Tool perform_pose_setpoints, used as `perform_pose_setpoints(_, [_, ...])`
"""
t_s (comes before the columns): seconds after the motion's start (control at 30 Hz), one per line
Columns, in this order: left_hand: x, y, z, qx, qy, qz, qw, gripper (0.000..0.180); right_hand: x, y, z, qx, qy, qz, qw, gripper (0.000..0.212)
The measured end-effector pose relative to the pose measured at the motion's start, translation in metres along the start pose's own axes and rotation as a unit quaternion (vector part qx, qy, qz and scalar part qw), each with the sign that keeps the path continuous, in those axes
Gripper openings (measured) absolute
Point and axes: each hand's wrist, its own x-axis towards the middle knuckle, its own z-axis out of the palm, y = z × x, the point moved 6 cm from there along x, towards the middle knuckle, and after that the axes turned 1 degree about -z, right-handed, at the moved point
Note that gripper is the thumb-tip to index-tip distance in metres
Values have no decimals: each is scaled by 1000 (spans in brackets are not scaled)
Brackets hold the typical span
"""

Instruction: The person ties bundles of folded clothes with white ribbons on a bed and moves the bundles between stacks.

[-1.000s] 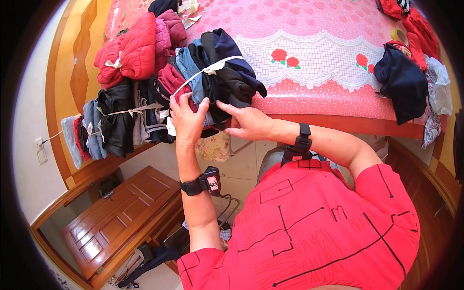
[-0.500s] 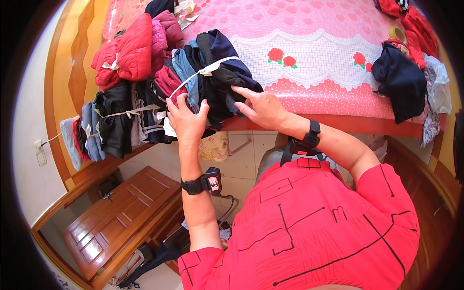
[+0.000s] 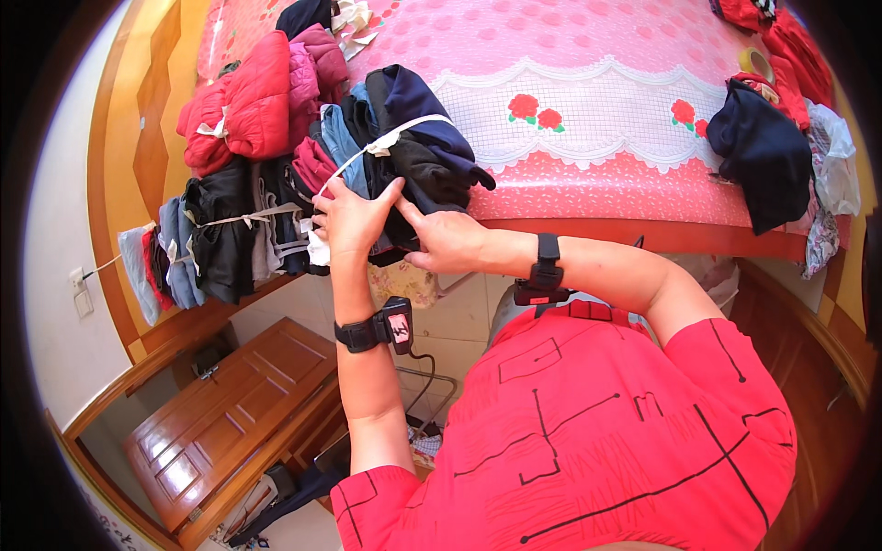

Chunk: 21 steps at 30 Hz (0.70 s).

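Observation:
A bundle of folded dark, blue and maroon clothes (image 3: 432,172) lies near the edge of the cloth-covered surface, with a white fabric strip (image 3: 354,158) tied round it. My left hand (image 3: 356,218) rests against the near side of this bundle, thumb and fingers spread. Beside it, my right hand (image 3: 450,241) touches the bundle's near side with its forefinger stretched out; its other fingers are partly hidden. Left of my hands stands a tied row of folded trousers (image 3: 225,230). A red padded jacket (image 3: 262,96), bundled with a white strip, sits behind that row.
A pink flowered tablecloth (image 3: 588,188) covers the surface ahead. At its right side lie dark cloth (image 3: 758,151), a yellowish tape roll (image 3: 755,62) and a clear plastic bag (image 3: 831,161). A brown wooden panel (image 3: 234,404) is at the lower left, and a flower-patterned stool (image 3: 404,283) stands under the edge.
My right hand has moved left and nearer to me, from the bundle's right part to beside my left hand. The bundle has shifted slightly left and its dark right side has changed shape.

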Motion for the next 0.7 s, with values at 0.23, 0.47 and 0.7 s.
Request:
perform_pose_setpoints(0.23, [1,-10,6,-6,24,27,999,90,-20,11,-47,-128,108,18,986,65])
perform_pose_setpoints(0.47, [2,-13,6,-19,53,51,997,84,-37,44,-75,134,248,-33,959,27])
perform_pose_setpoints(0.7, [7,-19,10,-36,46,64,996,83,-28,59,-85,70,331,0,941,36])
